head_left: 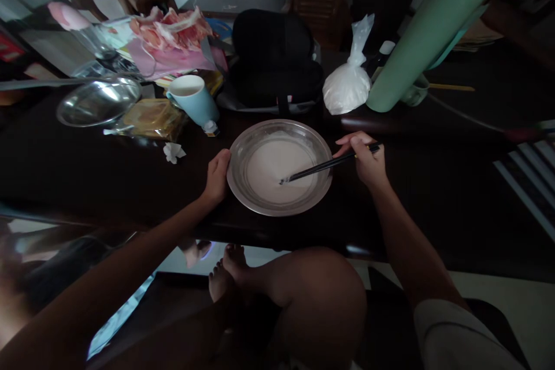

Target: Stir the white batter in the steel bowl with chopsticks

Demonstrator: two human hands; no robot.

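A round metal bowl [280, 208] stands on the dark table near its front edge. Inside it lies a smooth whitish liquid [273, 162]. My left hand [218, 173] grips the bowl's left rim, fingers wrapped against its side. Black chopsticks [329, 164] are held in my right hand [366, 156] beyond the bowl's right rim. They slant down to the left, with their tips dipped in the liquid near the middle of the bowl.
Behind the bowl sit an open black case [273, 63], a tied bag of white powder [347, 89] and a tall green flask [429, 40]. To the left are a blue mug [195, 101], a yellow packet [151, 118], an empty-looking metal bowl [97, 104] and crumpled tissue [174, 152].
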